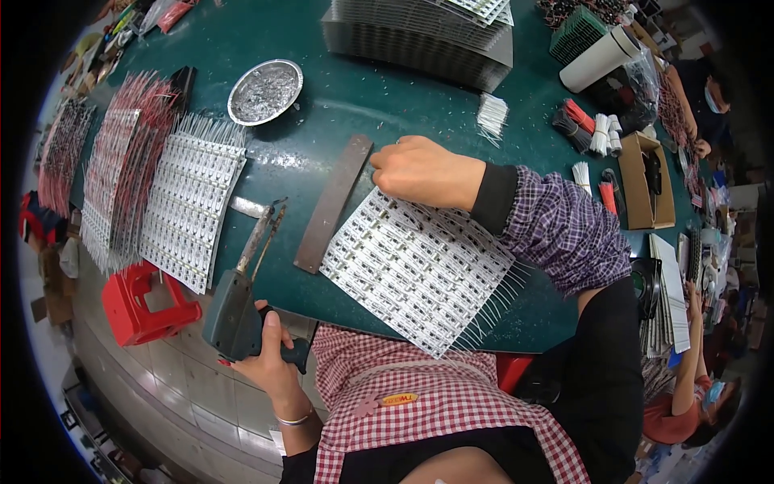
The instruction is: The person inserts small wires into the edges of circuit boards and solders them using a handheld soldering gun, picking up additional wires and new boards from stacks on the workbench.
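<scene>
My left hand (272, 365) grips the handle of a dark green soldering gun (230, 315) beyond the table's front edge. Its metal tip and thin feed tube point up over the table. A white panel of small circuit boards (419, 270) lies at an angle in front of me, with thin white wires sticking out along its right edge. My right hand (423, 171) rests at the panel's far corner with fingers curled and pressed together; whatever they pinch is hidden beneath them. Left of the panel lies a flat brown metal bar (333, 206).
Wired board panels (189, 198) stand at left, above a red stool (133, 306). A metal bowl (300, 81) holds solder scraps. A board stack (419, 40) is at the back. White wires (492, 117), wire bundles (601, 133) and a cardboard box (649, 214) lie right; co-workers sit beyond.
</scene>
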A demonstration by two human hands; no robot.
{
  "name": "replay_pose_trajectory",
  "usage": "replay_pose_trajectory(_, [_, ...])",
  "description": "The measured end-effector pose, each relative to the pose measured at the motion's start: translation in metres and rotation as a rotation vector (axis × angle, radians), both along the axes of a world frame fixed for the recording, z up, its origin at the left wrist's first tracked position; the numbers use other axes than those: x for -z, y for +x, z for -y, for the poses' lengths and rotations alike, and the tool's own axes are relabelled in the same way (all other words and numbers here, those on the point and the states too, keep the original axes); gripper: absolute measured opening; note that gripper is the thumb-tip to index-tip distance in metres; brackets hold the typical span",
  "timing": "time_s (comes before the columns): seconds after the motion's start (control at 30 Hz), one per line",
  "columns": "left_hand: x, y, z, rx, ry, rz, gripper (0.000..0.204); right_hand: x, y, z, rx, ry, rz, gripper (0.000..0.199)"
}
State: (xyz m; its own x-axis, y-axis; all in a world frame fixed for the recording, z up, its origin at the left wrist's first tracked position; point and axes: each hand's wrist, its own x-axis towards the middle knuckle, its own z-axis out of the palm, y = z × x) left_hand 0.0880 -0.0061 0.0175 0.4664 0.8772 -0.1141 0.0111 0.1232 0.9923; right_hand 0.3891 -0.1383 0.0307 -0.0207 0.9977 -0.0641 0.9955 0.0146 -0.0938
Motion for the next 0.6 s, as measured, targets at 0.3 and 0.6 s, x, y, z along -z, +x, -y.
replay_pose_trajectory(0.3, [-0.004,0.0,0.003,-0.066,0.011,0.03,0.02,-0.003,0.005,0.003,-0.09,0.003,0.028,0.006])
replay_pose_trajectory(0.6, [-0.006,-0.001,0.002,-0.065,0.028,-0.001,0.022,0.001,0.008,0.008,-0.104,0.066,-0.041,0.008])
